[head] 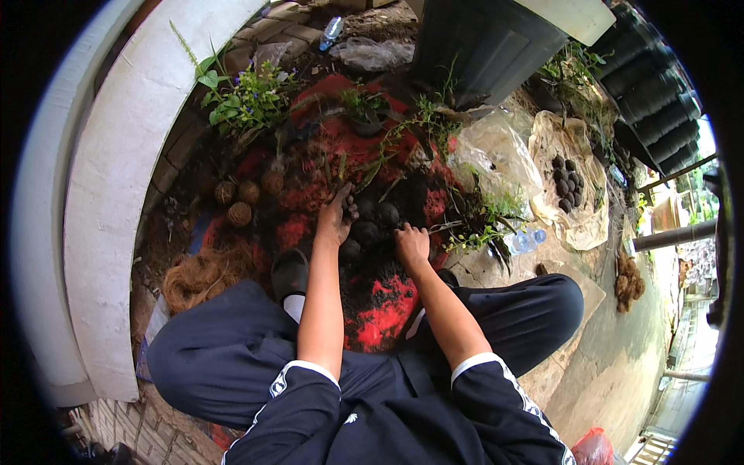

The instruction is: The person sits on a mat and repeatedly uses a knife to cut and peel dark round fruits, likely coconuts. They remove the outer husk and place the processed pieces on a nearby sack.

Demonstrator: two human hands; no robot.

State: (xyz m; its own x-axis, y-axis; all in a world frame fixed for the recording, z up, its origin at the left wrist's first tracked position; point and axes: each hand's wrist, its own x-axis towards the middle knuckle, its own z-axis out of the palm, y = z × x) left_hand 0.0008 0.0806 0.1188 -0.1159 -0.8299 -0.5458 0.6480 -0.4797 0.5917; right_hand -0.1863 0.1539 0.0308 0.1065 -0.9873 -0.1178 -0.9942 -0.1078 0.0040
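Note:
Between my feet, several dark soil-coated balls (pixel 366 232) lie on a red cloth or sheet (pixel 386 311) strewn with black soil. My left hand (pixel 337 215), its fingers dirty and curled, is at the left of these balls; whether it holds something is hidden. At their right edge is my right hand (pixel 412 244), knuckles up and fingers bent down towards the soil, fingertips hidden. Further left lie several brown fibre-wrapped balls (pixel 239 214). A heap of loose brown fibre (pixel 200 279) rests beside my left knee.
Leafy plants (pixel 247 102) grow at the upper left. A large black pot (pixel 485 52) stands beyond the cloth. To the right are clear plastic (pixel 494 151), a plastic bottle (pixel 525 240) and a sheet (pixel 572 221) bearing dark lumps (pixel 567 183). A white curved ledge (pixel 110 174) borders the left.

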